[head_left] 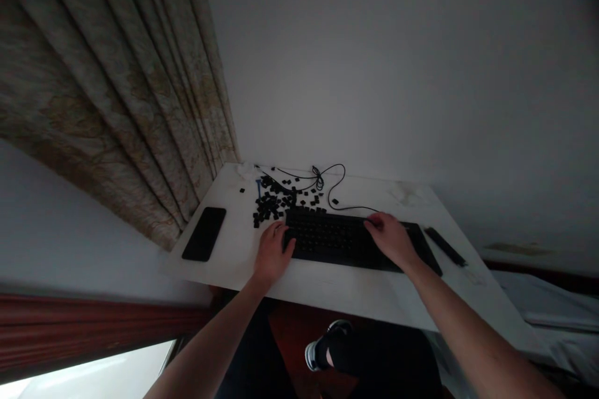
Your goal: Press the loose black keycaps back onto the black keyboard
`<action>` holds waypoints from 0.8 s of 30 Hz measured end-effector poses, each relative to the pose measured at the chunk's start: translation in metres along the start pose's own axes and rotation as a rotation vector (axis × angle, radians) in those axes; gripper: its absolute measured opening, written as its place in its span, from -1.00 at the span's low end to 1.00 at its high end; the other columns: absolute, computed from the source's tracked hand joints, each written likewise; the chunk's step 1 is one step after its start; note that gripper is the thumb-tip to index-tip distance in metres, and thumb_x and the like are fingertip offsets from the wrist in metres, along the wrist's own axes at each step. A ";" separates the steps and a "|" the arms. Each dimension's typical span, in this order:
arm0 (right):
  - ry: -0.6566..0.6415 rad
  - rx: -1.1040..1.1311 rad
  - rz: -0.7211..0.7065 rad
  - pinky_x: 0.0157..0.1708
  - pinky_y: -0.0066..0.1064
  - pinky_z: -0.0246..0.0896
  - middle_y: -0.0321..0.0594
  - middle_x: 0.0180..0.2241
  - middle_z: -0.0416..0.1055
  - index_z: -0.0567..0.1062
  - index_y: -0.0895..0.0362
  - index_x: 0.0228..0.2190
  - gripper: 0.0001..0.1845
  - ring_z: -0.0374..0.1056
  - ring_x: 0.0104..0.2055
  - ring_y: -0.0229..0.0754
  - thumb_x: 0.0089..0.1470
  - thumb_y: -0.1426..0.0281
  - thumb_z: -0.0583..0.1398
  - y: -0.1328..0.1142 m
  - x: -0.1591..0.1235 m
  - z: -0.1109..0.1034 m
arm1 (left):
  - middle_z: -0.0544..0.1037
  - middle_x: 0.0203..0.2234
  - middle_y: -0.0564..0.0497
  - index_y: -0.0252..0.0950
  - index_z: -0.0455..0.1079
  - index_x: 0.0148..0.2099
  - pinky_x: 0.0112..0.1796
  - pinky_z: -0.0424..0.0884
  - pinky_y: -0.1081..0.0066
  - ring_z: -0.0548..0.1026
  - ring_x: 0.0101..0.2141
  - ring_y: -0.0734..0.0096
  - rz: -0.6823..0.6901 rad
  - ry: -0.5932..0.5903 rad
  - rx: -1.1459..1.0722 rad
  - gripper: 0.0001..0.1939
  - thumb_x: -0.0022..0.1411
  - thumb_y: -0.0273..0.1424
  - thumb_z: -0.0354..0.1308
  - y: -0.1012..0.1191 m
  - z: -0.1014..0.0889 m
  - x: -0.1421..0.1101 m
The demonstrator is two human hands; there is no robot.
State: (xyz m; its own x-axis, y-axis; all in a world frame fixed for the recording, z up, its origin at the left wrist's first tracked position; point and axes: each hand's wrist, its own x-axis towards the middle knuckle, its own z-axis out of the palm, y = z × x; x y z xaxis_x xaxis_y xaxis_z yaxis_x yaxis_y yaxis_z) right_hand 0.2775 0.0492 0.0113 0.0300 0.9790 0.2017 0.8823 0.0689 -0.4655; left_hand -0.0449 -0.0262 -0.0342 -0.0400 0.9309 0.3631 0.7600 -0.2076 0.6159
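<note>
A black keyboard lies on the white table, its right part over a dark flat mat. My left hand grips the keyboard's left end, thumb at the near side and fingers at the far corner. At the far edge, right of the middle, my right hand has its fingers closed on the keyboard near where the cable meets it. Loose black keycaps are scattered behind the keyboard's left half. Among them lies a small blue tool, too small to identify.
A black phone lies on the white table at the left. To the right is a dark slim bar-shaped object. A curtain hangs at the left, and a wall stands behind the table.
</note>
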 end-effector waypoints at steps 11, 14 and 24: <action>-0.279 0.079 -0.385 0.10 -0.22 0.21 -0.01 0.03 0.46 0.46 0.15 0.06 -0.59 0.36 0.08 -0.04 0.18 0.32 0.21 -0.184 0.094 0.121 | 0.46 -0.50 0.05 -0.20 0.37 -0.31 -0.30 0.36 0.34 0.47 -0.42 0.34 -0.244 0.100 -0.117 -0.89 0.29 -0.39 0.06 0.000 -0.005 0.010; -0.301 -0.014 -0.483 0.20 -0.08 0.11 0.06 0.23 0.28 0.35 0.15 0.19 -0.43 0.17 0.27 0.08 0.20 0.22 0.21 -0.208 0.108 0.142 | 0.43 -0.58 0.09 -0.20 0.37 -0.36 -0.38 0.28 0.39 0.43 -0.50 0.39 -0.266 0.034 -0.123 -0.85 0.28 -0.37 0.06 0.003 -0.009 0.012; -0.348 -0.040 -0.642 0.26 -0.14 0.06 0.05 0.22 0.31 0.43 0.17 0.11 -0.60 0.22 0.26 -0.02 0.29 0.37 0.08 -0.205 0.090 0.165 | 0.49 -0.52 0.04 -0.20 0.35 -0.36 -0.31 0.37 0.33 0.46 -0.45 0.35 -0.254 0.025 -0.161 -0.85 0.28 -0.40 0.06 0.000 -0.007 0.009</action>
State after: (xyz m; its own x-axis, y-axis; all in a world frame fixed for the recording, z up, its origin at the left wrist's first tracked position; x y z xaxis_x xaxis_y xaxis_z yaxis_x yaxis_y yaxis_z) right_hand 0.0217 0.1553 -0.0174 -0.6440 0.7530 0.1355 0.6926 0.6490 -0.3147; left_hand -0.0499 -0.0205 -0.0258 -0.2327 0.9519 0.1992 0.6111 -0.0162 0.7914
